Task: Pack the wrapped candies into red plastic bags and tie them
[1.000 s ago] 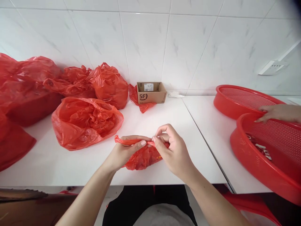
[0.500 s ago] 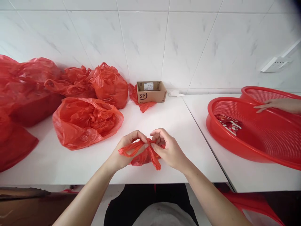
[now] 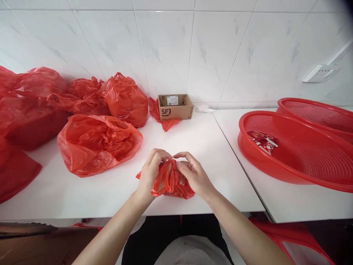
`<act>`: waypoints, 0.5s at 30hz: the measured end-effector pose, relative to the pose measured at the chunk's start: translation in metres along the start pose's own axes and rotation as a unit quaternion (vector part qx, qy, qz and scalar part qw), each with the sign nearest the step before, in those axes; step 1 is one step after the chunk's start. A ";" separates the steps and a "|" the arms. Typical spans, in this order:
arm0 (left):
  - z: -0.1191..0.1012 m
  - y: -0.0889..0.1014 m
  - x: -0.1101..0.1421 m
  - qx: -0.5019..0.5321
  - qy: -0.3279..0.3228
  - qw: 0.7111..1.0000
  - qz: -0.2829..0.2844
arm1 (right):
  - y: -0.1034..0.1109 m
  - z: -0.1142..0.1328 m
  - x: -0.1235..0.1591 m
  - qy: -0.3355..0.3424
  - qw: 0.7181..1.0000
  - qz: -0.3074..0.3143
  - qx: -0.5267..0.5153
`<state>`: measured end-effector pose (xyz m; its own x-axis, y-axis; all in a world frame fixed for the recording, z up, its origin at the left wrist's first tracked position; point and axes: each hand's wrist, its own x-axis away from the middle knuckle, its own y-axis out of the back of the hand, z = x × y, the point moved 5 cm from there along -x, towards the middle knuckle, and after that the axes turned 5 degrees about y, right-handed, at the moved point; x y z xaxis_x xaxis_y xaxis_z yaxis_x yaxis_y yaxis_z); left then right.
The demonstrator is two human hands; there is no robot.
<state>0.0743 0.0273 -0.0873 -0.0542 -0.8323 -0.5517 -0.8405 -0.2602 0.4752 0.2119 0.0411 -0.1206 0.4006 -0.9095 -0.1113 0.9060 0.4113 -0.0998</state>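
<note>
A small red plastic bag rests on the white table close to its front edge, its top gathered into a knot or twist with loops hanging down the front. My left hand is closed on the left side of the gathered top, fingers curled over it. On the right side, my right hand pinches the bag near the same gathered spot, thumb in front. Something fills the bag's lower part, but the red film hides what it is.
To my left lies an open red bag stuffed with crumpled bags, with several full red bags behind. A cardboard box stands by the tiled wall. Large red baskets sit on the right table, packets in the nearer one.
The bag's loops, earlier spread left and right of the knot, now hang down in front. Both my hands have shifted around the bag's top. Another person's hand has left the basket at right.
</note>
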 end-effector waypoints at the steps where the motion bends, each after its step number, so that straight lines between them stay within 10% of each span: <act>1: 0.000 0.000 -0.001 -0.010 0.008 1.000 0.005 | 0.002 0.000 -0.002 -0.008 1.000 0.006 0.001; 8: 0.000 0.008 -0.003 -0.056 0.074 0.992 0.088 | 0.009 0.011 -0.005 -0.010 0.995 0.049 0.090; 15: 0.007 0.008 0.000 0.113 0.223 0.956 0.155 | 0.003 0.017 0.000 0.020 0.992 0.023 0.120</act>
<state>0.0637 0.0283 -0.0885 -0.1262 -0.9913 -0.0371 -0.9190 0.1027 0.3805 0.2171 0.0416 -0.1045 0.4417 -0.8845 -0.1502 0.8949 0.4224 0.1439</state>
